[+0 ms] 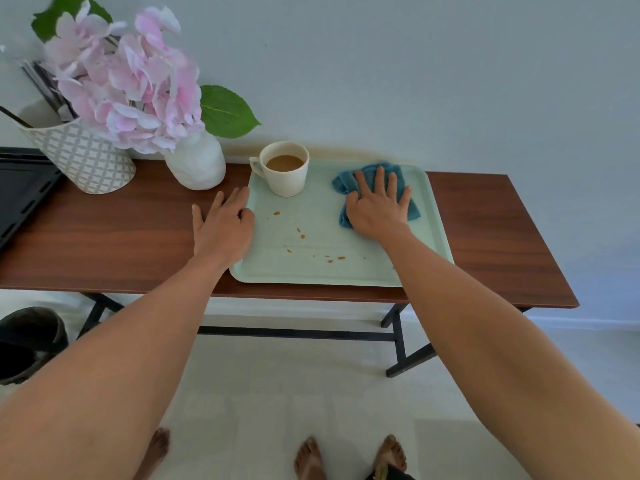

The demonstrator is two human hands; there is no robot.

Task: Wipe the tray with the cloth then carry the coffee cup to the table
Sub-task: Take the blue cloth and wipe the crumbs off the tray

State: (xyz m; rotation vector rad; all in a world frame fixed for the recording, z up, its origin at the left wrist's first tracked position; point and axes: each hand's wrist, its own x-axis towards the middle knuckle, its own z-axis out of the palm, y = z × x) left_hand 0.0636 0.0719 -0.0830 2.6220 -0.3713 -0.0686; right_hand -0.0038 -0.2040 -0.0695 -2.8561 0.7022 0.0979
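Note:
A pale green tray (346, 271) lies on a narrow wooden table (491, 237). Several small brown coffee drops (302, 236) dot its middle and front. A cream coffee cup (286, 183), filled with light brown coffee, stands in the tray's far left corner. A crumpled blue cloth (346, 180) lies at the tray's far right, and my right hand (379, 206) presses flat on it with fingers spread. My left hand (221, 225) rests flat on the table, its fingers touching the tray's left rim.
A white vase (197, 164) of pink flowers stands left of the cup. A patterned pot (86, 161) with utensils and a black tray (20, 192) sit further left. A dark bin (31, 341) stands on the floor at left. Bare feet show below.

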